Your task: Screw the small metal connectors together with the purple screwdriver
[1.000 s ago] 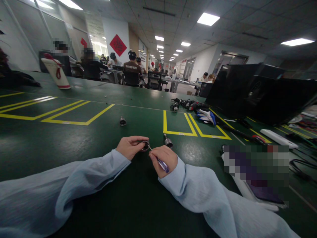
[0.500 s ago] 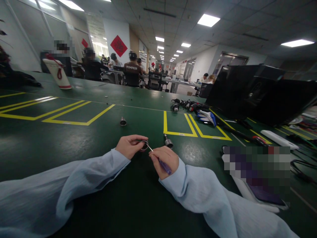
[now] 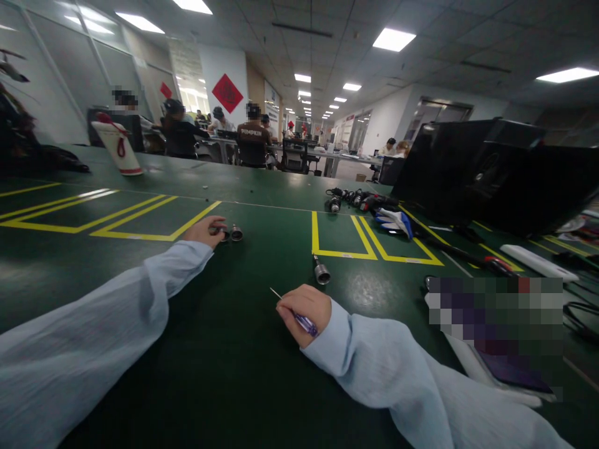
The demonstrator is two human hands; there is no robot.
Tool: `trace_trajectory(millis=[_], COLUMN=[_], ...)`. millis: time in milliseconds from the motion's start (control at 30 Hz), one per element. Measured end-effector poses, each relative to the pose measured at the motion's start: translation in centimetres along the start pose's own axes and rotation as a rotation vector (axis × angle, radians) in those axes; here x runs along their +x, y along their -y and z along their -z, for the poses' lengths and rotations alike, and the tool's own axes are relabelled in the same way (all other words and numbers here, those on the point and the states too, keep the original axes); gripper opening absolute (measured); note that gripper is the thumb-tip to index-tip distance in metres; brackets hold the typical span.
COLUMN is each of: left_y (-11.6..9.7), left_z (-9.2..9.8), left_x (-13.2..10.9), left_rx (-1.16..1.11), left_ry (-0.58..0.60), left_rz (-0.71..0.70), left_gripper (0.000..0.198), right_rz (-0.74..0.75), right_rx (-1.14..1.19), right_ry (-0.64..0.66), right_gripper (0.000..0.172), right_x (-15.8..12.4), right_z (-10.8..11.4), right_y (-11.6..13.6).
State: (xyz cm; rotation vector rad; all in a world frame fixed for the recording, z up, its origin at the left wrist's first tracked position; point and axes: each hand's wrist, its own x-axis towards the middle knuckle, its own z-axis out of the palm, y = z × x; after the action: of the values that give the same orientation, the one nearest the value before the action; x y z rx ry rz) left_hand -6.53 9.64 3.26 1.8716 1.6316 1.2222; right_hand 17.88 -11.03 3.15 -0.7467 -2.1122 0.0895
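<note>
My left hand [image 3: 204, 232] reaches out over the green table, its fingers curled round a small round metal part [image 3: 225, 236], mostly hidden by them. Right beside it stands a metal cup-shaped fitting [image 3: 236, 233]. Closer to me, my right hand [image 3: 306, 308] is closed on a small screwdriver [image 3: 306, 323] with a clear purple handle; its thin shaft points up and left, touching nothing. Beyond the right hand lies another metal fitting [image 3: 322, 273], with a narrow stem and a wide cup end.
Yellow tape outlines [image 3: 344, 254] mark the table. Farther right are a blue-and-white glove [image 3: 394, 222], dark metal connectors [image 3: 334, 204], black monitors [image 3: 468, 171] and a phone-like device [image 3: 515, 368], partly blurred out. A white paper cup [image 3: 119, 149] stands at the back left. People sit at desks beyond.
My left hand has moved away from the screwdriver tip, left and farther out, taking the round metal part to the standing fitting. My right hand stays nearly in place, still holding the screwdriver.
</note>
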Motion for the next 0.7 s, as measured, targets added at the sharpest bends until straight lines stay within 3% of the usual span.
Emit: trace_trajectory(millis=[133, 233, 333, 400, 500, 533, 633, 700], left_y=[0.2, -0.7, -2.4, -3.8, -5.8, -6.4, -7.6, -7.9], left_z=[-0.1, 0.3, 0.3, -0.1, -0.6, -0.6, -0.1, 0.2], left_x=[0.2, -0.7, -3.3, -6.4, -12.5, -14.5, -19.0, -20.1], left_rx=[0.146, 0.22, 0.212, 0.209, 0.195, 0.185, 0.189, 0.222], left_ry=[0.061, -0.007, -0.015, 0.029, 0.191, 0.309, 0.675, 0.743], left_rz=[-0.122, -0.336, -0.505, -0.598, -0.79, -0.841, -0.879, -0.86], left_gripper=[0.046, 0.053, 0.054, 0.051, 0.04, 0.038, 0.048, 0.052], right_rz=[-0.011, -0.02, -0.006, -0.009, -0.04, -0.061, -0.263, -0.451], right_rx=[-0.001, -0.01, -0.044, -0.113, -0.282, -0.341, -0.443, -0.413], right_ry=[0.006, 0.021, 0.015, -0.076, -0.23, -0.243, -0.133, -0.06], right_gripper=[0.01, 0.011, 0.013, 0.015, 0.014, 0.013, 0.006, 0.019], right_x=[0.0, 0.1, 0.1, 0.1, -0.1, -0.2, -0.5, -0.6], right_z=[-0.1, 0.1, 0.5, 0.9, 1.2, 1.3, 1.4, 1.2], right_y=[0.3, 0.7, 0.5, -0.5, -3.1, -4.1, -6.5, -7.4])
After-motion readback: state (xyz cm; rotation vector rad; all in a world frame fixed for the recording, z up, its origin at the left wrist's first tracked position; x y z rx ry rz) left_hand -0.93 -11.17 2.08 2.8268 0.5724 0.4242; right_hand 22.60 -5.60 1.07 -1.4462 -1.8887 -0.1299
